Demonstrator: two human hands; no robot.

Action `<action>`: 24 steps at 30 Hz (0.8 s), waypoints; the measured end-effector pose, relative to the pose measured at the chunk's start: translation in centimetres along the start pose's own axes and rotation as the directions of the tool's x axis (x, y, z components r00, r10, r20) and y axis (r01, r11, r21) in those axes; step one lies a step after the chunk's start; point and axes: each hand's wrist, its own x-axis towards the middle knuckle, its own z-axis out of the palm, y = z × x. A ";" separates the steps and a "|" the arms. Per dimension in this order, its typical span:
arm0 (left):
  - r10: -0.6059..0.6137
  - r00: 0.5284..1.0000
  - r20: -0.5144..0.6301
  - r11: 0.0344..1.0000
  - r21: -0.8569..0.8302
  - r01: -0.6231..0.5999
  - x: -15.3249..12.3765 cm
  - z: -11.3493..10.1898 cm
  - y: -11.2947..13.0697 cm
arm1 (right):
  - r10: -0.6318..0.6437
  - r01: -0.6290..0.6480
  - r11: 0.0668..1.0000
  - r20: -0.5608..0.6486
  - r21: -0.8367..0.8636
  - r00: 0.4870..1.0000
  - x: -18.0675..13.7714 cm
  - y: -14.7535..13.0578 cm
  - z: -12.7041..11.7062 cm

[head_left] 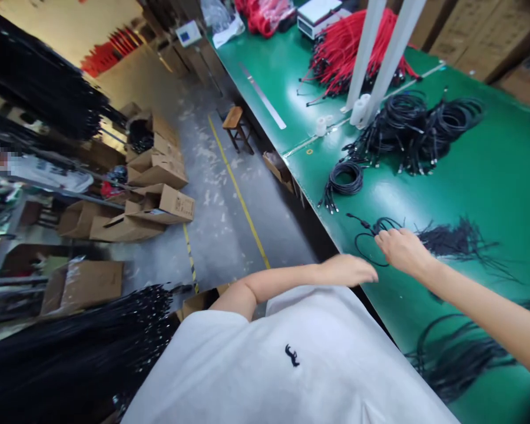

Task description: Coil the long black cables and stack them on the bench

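My right hand (400, 250) is closed on a black cable (358, 242), whose loops and connector end stick out to the left of my fingers. Just in front of my shirt, my left hand (348, 270) is stretched out over the table edge, slightly blurred, with nothing seen in it. Beyond my right hand lies a pile of thin black ties (457, 237). A tied coil of black cable (345, 178) rests farther up near the edge. Loose black cables (463, 356) lie below my right forearm.
On the green table (507, 182) are a heap of coiled black cables (417, 126), red cables (362, 44), white posts (391, 59) and a steel ruler (265, 99). Cardboard boxes (159, 203) and a wooden stool (234, 119) stand on the floor. Black cables (70, 353) hang at left.
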 end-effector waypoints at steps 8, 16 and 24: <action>-0.353 0.907 -0.228 0.933 -0.016 0.359 4.2 -0.6 -2.5 | 0.062 -0.058 0.991 -0.032 0.124 0.998 -1.3 -2.6 -0.2; -0.596 0.801 -0.060 0.534 -0.774 0.340 6.7 5.2 -3.8 | 0.563 -0.580 0.702 0.175 0.414 0.807 -0.6 -5.1 3.9; -0.457 0.811 -0.365 0.715 -0.693 0.091 3.1 5.0 -1.2 | 0.501 -0.166 -0.497 0.437 0.852 0.746 -3.6 -7.5 3.1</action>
